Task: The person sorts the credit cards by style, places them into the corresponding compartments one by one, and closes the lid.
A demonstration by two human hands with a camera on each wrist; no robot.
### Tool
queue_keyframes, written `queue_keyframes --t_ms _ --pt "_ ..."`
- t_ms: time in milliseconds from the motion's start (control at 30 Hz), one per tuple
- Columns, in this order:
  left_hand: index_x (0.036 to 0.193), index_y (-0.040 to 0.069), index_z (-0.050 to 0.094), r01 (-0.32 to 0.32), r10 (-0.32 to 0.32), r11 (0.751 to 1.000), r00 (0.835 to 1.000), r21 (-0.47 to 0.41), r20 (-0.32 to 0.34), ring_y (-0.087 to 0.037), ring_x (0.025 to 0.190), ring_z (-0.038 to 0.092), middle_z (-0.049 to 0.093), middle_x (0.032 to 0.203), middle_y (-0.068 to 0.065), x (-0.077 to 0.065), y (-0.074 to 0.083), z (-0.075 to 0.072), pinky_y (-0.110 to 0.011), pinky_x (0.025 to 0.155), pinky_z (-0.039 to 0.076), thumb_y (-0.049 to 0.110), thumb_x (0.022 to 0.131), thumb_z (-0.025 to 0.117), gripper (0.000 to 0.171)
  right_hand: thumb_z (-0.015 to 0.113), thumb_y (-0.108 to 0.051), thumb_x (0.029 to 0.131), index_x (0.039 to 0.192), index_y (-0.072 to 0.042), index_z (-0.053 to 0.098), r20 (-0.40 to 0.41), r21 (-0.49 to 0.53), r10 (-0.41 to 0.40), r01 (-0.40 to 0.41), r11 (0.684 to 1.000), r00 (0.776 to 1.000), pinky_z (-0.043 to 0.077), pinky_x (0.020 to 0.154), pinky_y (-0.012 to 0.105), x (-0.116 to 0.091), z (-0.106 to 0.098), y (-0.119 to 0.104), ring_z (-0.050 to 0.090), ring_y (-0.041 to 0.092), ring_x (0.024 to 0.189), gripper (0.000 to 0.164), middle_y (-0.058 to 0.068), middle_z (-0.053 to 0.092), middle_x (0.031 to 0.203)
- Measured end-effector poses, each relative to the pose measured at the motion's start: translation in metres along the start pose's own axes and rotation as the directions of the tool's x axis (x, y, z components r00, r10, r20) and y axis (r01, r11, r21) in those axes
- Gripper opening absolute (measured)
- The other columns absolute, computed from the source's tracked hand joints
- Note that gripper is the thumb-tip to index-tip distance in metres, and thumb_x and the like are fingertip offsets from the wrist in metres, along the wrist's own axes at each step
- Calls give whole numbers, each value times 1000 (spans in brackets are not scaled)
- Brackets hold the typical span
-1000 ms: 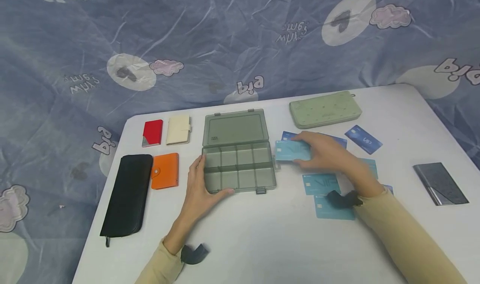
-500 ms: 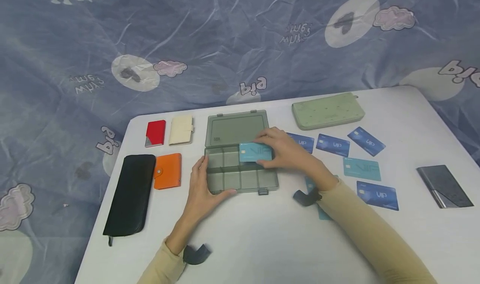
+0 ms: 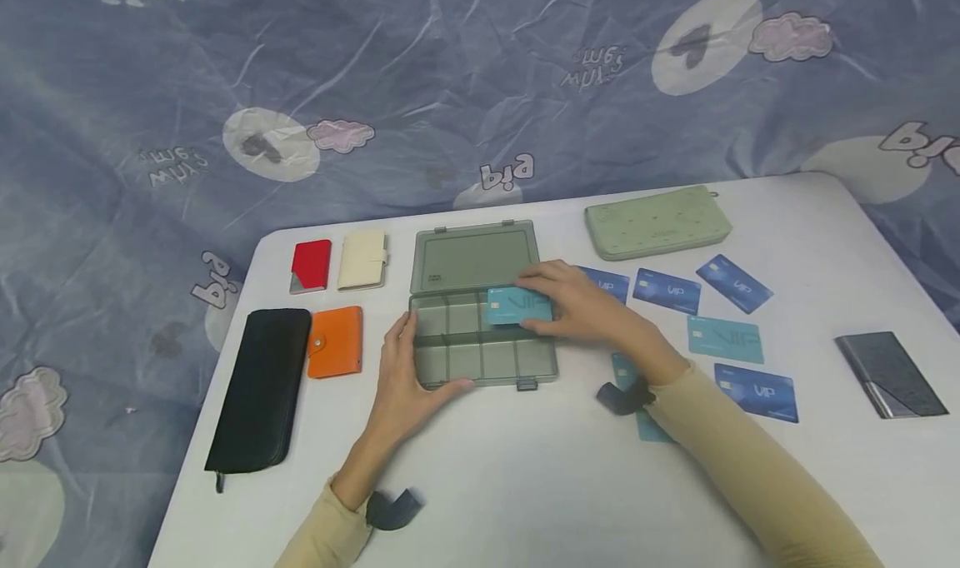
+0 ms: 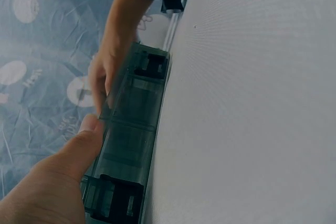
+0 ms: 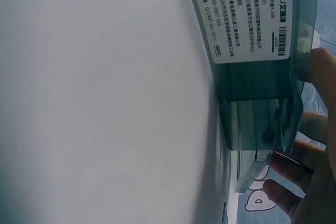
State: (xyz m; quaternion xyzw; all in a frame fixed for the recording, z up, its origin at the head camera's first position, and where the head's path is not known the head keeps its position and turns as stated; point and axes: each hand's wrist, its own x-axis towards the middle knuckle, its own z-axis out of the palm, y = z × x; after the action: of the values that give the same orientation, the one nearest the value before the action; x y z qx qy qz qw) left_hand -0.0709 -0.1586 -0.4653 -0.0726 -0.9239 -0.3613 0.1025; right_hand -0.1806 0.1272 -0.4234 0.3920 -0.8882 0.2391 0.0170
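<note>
A greenish see-through compartment box (image 3: 462, 360) lies with its lid (image 3: 474, 256) folded back. My left hand (image 3: 401, 397) rests around its front left corner, the thumb along the front wall and the other fingers along the left side. In the left wrist view that thumb (image 4: 86, 140) touches the box's front wall. With my right hand (image 3: 577, 306) I pinch a light blue VIP card (image 3: 510, 306) by its right end, over the back row of compartments. In the right wrist view the fingers (image 5: 294, 169) are close to the box's end, below a white label (image 5: 247, 19).
Dark blue VIP cards (image 3: 667, 291) and light blue ones (image 3: 725, 339) lie on the right; my forearm partly covers some. A green case (image 3: 658, 222) and dark card holder (image 3: 891, 374) lie beyond. Left are a black wallet (image 3: 258, 391) and orange (image 3: 335, 342), red (image 3: 311, 265) and cream (image 3: 362, 260) holders.
My right hand has carried the light blue card left from beside the box to over its back row, then shifted slightly right. The left hand stays at the box's corner.
</note>
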Motion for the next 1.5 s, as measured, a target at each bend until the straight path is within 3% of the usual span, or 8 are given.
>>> queue_keyframes --t_ms 267,567,800,933,1100,1300,1500 --pt "149 12 18 0 0 1000 1000 -3 -6 -25 133 27 19 151 -6 -2 -2 0 -50 103 33 63 61 75 117 65 -41 85 133 -12 51 4 26 64 -64 998 998 30 105 50 -25 -12 4 36 27 130 57 8 45 138" --pt "148 12 19 -6 6 1000 1000 1 -3 -25 132 28 19 151 -5 -1 -1 0 -50 103 33 64 61 75 116 66 -34 86 131 -11 53 42 23 184 -185 983 982 30 103 53 -71 -29 34 36 32 130 52 11 44 140" --pt "148 10 20 -4 4 1000 1000 -2 3 -26 132 27 19 151 -7 -2 -2 1 -52 102 33 62 62 75 115 69 -28 83 129 -9 56 137 6 163 -165 986 977 26 105 56 -87 -31 46 33 36 133 51 12 43 143" --pt "148 11 20 0 0 1000 1000 -2 4 -25 133 27 19 151 -6 -1 -1 1 -51 103 33 63 62 75 115 72 -23 81 125 -13 58 90 24 190 -193 981 978 29 105 52 -89 -34 48 38 30 130 47 6 49 137" --pt "148 11 20 3 -3 1000 1000 1 1 -25 133 27 19 151 -7 -1 -1 1 -51 103 33 63 62 75 114 77 -21 76 122 -7 58 10 -39 250 -249 968 968 37 97 46 -79 -38 47 46 27 114 52 9 54 120" --pt "148 12 20 4 -4 1000 1000 -7 8 -25 133 26 18 152 -6 -1 -1 0 -52 102 33 64 62 74 115 79 -27 71 113 -5 61 56 -48 307 -304 951 950 38 93 45 -71 -40 47 46 25 104 50 8 52 110" --pt "148 12 20 -4 4 1000 1000 -1 3 -26 133 26 18 152 -7 -1 -3 1 -52 102 33 63 62 75 114 80 -32 69 115 -3 55 86 -68 359 -354 933 929 37 90 45 -67 -39 50 45 26 100 59 8 51 108"
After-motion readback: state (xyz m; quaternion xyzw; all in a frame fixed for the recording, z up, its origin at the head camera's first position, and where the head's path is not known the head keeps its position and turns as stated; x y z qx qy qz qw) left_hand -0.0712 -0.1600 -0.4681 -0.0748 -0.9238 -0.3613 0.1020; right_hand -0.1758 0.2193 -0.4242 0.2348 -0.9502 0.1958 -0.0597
